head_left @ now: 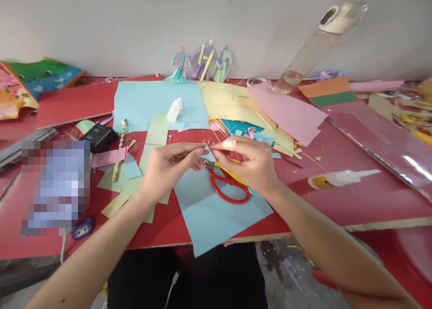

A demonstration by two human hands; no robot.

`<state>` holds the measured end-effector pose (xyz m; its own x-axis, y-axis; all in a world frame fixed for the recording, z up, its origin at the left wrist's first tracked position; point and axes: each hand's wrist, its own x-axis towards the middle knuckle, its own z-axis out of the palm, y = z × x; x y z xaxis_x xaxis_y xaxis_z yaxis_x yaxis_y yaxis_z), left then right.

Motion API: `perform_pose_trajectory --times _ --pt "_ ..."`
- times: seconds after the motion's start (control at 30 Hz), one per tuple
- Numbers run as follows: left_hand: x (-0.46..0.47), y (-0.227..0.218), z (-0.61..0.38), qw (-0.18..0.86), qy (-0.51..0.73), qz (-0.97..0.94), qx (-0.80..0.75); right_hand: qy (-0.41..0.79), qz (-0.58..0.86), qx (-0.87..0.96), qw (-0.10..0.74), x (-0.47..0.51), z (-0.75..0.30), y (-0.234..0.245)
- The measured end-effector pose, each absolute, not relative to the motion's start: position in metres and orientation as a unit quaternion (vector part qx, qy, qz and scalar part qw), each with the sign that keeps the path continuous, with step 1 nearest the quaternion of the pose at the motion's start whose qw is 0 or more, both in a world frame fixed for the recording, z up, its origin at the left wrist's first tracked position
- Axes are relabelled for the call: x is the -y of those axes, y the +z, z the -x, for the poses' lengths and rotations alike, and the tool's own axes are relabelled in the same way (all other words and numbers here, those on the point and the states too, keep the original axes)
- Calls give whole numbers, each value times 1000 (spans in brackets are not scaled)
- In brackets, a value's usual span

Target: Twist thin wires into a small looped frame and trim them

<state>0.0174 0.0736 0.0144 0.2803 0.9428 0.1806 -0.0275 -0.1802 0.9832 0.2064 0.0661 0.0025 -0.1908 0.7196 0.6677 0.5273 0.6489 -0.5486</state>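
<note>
My left hand (178, 158) and my right hand (248, 160) meet above the middle of the red table, fingertips nearly touching. Between them is a small light blue paper piece (208, 150), pinched from both sides; its exact shape is too small to tell. A thin dark wire (153, 144) runs out to the left past my left hand. A pale strip is wrapped round one finger of my right hand. Just under the hands lie red-handled scissors (229, 197) and something yellow-handled, partly covered by my right hand. Both rest on a light blue paper sheet (216, 228).
Three paper figures (202, 63) lean on the wall. A tall clear bottle (310, 52) stands back right. A glue bottle (337, 179) lies right; a small white bottle (174, 110) rests on blue paper. Patterned pencil (120, 142), black box (97, 137) and a blurred-out object (59, 183) are left.
</note>
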Motion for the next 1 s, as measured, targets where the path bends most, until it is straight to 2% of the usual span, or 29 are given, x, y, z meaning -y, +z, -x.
perform_pose_trajectory --times 0.17,0.5,0.67,0.73,0.9,1.0 --pt "-72 13 -17 495 453 -635 -383 48 396 793 461 -68 -208 -1" --pt "-70 13 -18 393 427 -710 -400 101 441 784 424 -64 -207 -1" --pt "-69 10 -21 343 432 -732 -400 -8 471 801 368 -62 -204 -3" --pt "-70 9 -20 356 427 -726 -405 -18 470 802 368 -62 -204 -4" --pt "-73 11 -18 443 403 -674 -432 49 469 791 389 -62 -204 -5" --pt "-73 12 -18 446 398 -673 -435 61 480 785 387 -62 -203 -6"
